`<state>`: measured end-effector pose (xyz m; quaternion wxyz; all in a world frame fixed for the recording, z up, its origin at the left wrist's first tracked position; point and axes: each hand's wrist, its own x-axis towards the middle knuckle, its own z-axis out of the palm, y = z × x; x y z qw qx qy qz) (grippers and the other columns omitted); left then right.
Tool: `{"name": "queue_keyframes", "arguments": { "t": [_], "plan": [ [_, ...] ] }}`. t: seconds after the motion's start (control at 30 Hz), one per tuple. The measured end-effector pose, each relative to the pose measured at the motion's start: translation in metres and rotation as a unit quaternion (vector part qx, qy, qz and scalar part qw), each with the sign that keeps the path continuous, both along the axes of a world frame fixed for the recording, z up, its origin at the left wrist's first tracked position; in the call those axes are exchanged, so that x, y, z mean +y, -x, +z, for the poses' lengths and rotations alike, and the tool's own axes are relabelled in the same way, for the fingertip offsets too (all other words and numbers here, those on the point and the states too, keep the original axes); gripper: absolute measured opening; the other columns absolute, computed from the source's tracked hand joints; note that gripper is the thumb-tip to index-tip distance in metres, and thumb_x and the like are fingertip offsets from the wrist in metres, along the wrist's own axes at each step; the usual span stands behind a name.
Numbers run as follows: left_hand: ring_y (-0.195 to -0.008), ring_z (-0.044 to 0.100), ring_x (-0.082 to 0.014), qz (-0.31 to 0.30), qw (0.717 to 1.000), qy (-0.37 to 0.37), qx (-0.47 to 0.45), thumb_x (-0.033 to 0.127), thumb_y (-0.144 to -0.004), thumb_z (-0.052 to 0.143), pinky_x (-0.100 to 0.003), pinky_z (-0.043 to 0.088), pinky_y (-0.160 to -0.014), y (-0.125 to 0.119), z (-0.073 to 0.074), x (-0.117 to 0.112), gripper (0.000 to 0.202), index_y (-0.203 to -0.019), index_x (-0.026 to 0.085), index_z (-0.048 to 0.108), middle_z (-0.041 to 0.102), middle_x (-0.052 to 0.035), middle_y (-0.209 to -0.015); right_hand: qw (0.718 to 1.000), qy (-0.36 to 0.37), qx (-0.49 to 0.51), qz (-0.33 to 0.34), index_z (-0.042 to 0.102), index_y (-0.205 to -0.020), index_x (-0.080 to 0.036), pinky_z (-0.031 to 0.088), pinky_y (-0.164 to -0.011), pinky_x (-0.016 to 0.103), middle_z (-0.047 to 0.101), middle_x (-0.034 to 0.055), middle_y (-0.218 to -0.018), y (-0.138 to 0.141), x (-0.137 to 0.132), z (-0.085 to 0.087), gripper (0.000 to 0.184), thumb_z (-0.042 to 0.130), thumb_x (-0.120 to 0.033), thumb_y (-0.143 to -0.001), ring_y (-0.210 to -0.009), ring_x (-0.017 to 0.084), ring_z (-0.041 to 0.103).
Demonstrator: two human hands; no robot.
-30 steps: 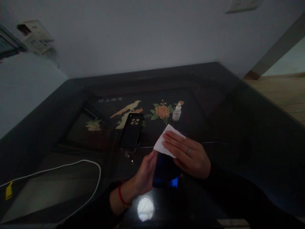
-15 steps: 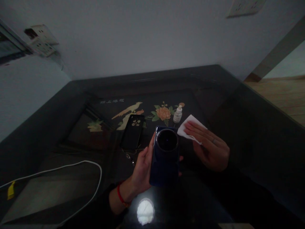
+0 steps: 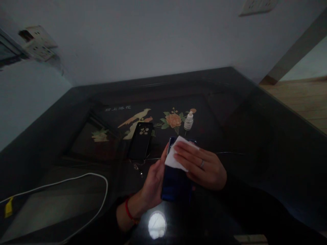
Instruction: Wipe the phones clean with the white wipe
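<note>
A dark blue smartphone (image 3: 176, 186) is gripped in my left hand (image 3: 152, 185), its back facing up toward me. My right hand (image 3: 204, 166) presses a folded white cloth or tissue (image 3: 176, 159) flat on the upper part of the phone's back, hiding the round camera bump. A black phone case (image 3: 140, 143) with camera cutouts lies on the table left of the phone, a strap with a metal clip (image 3: 138, 168) at its lower end. Beyond the phone stands a small clear dropper bottle (image 3: 188, 121) with a white cap.
The dark glossy table (image 3: 230, 112) carries a flower-and-bird picture (image 3: 134, 117). A white cable (image 3: 76, 177) with a yellow tag (image 3: 8, 207) curves across the left side. Wall sockets (image 3: 41, 42) sit above the table's left end, against a pale wall.
My right hand has moved left with the white cloth, from beside the phone onto its back, covering the camera bump. My left hand still holds the phone.
</note>
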<state>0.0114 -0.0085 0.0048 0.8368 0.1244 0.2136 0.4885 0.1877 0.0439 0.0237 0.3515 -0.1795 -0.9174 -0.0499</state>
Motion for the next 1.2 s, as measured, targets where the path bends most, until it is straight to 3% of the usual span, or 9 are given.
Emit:
{"name": "queue_keyframes", "arguments": {
  "t": [0.1,0.27,0.43,0.6,0.7,0.8,0.97,1.03,1.2],
  "plan": [
    [-0.121,0.046,-0.0262,-0.014,1.0,0.002,0.0,0.042,-0.091,0.041,-0.043,0.033,-0.102,0.0,-0.001,-0.002,0.054,-0.143,0.035,0.028,0.044,-0.0007,-0.14,0.998,0.011,0.02,-0.053,0.056,-0.12,-0.003,0.046,-0.102,0.044,0.058,0.0185,-0.126,0.0,0.004,0.003,0.035,0.041,-0.014,-0.09,-0.131,0.026,0.04],
    [-0.116,0.05,-0.0299,-0.006,1.0,0.017,0.023,0.043,-0.086,0.047,-0.04,0.038,-0.097,0.0,-0.003,0.0,0.058,-0.141,0.027,0.036,0.054,-0.0047,-0.13,1.0,-0.001,-0.026,0.009,0.059,-0.115,-0.001,0.044,-0.103,0.044,0.058,0.0179,-0.125,0.007,0.0,0.003,0.034,0.038,-0.016,-0.093,-0.131,0.027,0.039],
    [-0.124,0.044,-0.0236,0.018,1.0,0.011,0.022,0.04,-0.092,0.036,-0.039,0.031,-0.104,0.001,0.004,0.004,0.059,-0.147,0.031,0.018,0.046,-0.0019,-0.139,0.998,0.0,-0.042,0.05,0.055,-0.121,-0.001,0.044,-0.103,0.045,0.055,0.0169,-0.129,-0.005,-0.001,-0.007,0.041,0.029,-0.023,-0.097,-0.134,0.026,0.034],
    [-0.12,0.047,-0.0318,-0.015,1.0,-0.006,-0.001,0.042,-0.095,0.023,-0.057,0.035,-0.095,0.005,0.01,0.006,0.056,-0.144,0.043,-0.003,0.038,-0.0035,-0.145,0.999,0.006,-0.016,0.039,0.054,-0.122,-0.003,0.045,-0.102,0.046,0.058,0.0174,-0.126,-0.026,0.009,-0.008,0.039,0.038,-0.026,-0.095,-0.131,0.027,0.039],
    [-0.113,0.053,-0.0376,-0.041,0.999,-0.027,-0.002,0.045,-0.094,0.026,-0.062,0.039,-0.085,0.007,0.013,0.007,0.057,-0.141,0.048,-0.007,0.039,-0.0057,-0.143,0.997,0.041,0.055,-0.034,0.054,-0.125,-0.008,0.047,-0.101,0.044,0.06,0.0159,-0.124,-0.03,0.013,-0.001,0.038,0.046,-0.013,-0.088,-0.126,0.025,0.047],
    [-0.112,0.053,-0.0378,-0.058,0.998,-0.033,-0.001,0.046,-0.093,0.032,-0.059,0.041,-0.085,0.005,0.011,0.004,0.058,-0.141,0.05,-0.001,0.036,-0.0047,-0.145,0.988,0.073,0.109,-0.079,0.053,-0.127,-0.011,0.047,-0.1,0.043,0.058,0.0147,-0.126,-0.023,0.011,0.005,0.043,0.046,-0.006,-0.085,-0.125,0.024,0.048],
    [-0.121,0.045,-0.0348,-0.05,0.998,-0.019,-0.017,0.043,-0.091,0.041,-0.053,0.04,-0.094,0.0,-0.004,-0.002,0.058,-0.145,0.038,0.019,0.032,-0.0048,-0.148,0.999,0.041,0.022,0.002,0.056,-0.121,-0.006,0.047,-0.1,0.044,0.059,0.0156,-0.125,-0.002,0.003,0.009,0.036,0.043,-0.014,-0.089,-0.129,0.025,0.044],
    [-0.122,0.044,-0.033,-0.043,0.999,-0.02,-0.018,0.042,-0.09,0.043,-0.05,0.039,-0.097,-0.001,-0.006,-0.002,0.06,-0.145,0.034,0.021,0.034,-0.0054,-0.147,1.0,0.03,0.006,-0.002,0.058,-0.118,-0.004,0.048,-0.1,0.043,0.059,0.0161,-0.124,0.0,0.002,0.009,0.034,0.041,-0.014,-0.09,-0.128,0.024,0.044],
    [-0.118,0.047,-0.0354,-0.036,0.999,-0.035,-0.011,0.04,-0.095,0.031,-0.058,0.044,-0.087,0.005,0.005,0.001,0.05,-0.143,0.046,0.017,0.028,0.0005,-0.15,0.998,0.037,0.029,-0.04,0.056,-0.121,-0.004,0.046,-0.102,0.045,0.058,0.0181,-0.125,-0.01,0.006,0.004,0.036,0.047,-0.009,-0.086,-0.128,0.026,0.044]
  ]
}}
